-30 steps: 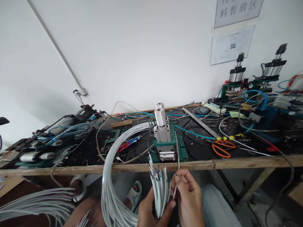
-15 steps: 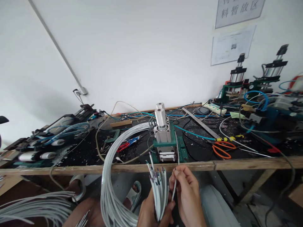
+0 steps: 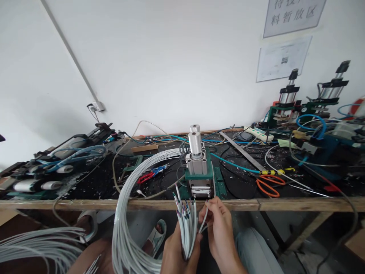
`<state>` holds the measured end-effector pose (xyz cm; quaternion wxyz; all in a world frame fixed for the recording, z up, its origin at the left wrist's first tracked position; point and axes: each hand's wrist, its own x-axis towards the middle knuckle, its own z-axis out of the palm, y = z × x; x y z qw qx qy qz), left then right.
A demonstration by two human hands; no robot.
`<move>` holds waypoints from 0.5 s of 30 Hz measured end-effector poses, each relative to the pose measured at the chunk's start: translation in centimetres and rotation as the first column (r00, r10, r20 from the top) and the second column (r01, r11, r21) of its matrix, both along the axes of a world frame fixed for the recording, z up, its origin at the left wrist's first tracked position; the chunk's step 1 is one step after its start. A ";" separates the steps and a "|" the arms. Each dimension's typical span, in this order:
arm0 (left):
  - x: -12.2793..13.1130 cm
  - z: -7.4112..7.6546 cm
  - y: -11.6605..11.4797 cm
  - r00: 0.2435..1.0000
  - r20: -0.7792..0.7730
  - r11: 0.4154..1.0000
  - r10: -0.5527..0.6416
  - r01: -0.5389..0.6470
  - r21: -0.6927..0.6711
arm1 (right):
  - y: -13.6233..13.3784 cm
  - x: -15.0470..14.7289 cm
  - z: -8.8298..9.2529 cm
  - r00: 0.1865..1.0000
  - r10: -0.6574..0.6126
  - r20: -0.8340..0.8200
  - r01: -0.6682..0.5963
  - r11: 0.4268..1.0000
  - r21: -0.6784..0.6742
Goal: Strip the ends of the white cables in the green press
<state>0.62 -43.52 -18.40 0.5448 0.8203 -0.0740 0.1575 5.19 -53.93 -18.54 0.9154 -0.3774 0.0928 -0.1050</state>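
Observation:
My left hand (image 3: pixel 179 249) is wrapped round a bundle of white cables (image 3: pixel 186 228), whose ends stick upward and show small coloured wires. From the bundle a thick loop of the same cable sweeps left and up over the bench edge. My right hand (image 3: pixel 221 228) pinches a single white cable (image 3: pixel 203 220) near its tip, just right of the bundle. Straight ahead of both hands stands a pneumatic press (image 3: pixel 197 163) with a silver cylinder and a green base.
The bench's wooden edge (image 3: pixel 119 204) runs before me. Red-and-blue pliers (image 3: pixel 151 174) lie left of the press, a steel ruler (image 3: pixel 242 151) and orange cord (image 3: pixel 270 185) right. More presses (image 3: pixel 288 97) stand far right. Another person's knee and cables (image 3: pixel 42 247) are at lower left.
My right hand and its cable have shifted slightly left, closer to the front of the press. The bundle in my left hand has moved a little left. The whole view has shifted slightly.

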 end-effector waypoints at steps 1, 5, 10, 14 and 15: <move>0.0 0.0 0.0 1.000 0.004 1.000 -0.009 0.009 -0.009 | 0.0 -0.1 -0.1 1.000 -0.002 0.005 0.002 1.000 0.008; -0.1 0.1 -0.1 0.998 0.056 0.999 -0.033 0.033 -0.007 | 0.0 -0.5 -0.4 1.000 0.004 0.027 -0.005 0.999 0.046; -0.2 -0.6 -0.1 0.994 0.096 0.999 -0.047 0.049 -0.013 | 0.0 -0.5 -0.5 1.000 0.004 0.008 -0.004 0.998 0.065; -0.2 -0.9 -0.2 0.994 0.100 0.999 -0.035 0.039 -0.035 | 0.1 -0.5 -0.7 1.000 0.002 -0.016 0.000 0.997 0.076; -0.3 -0.9 -0.3 0.995 0.094 0.999 -0.030 0.033 -0.032 | 0.2 -0.6 -0.7 1.000 -0.004 -0.019 0.006 0.997 0.078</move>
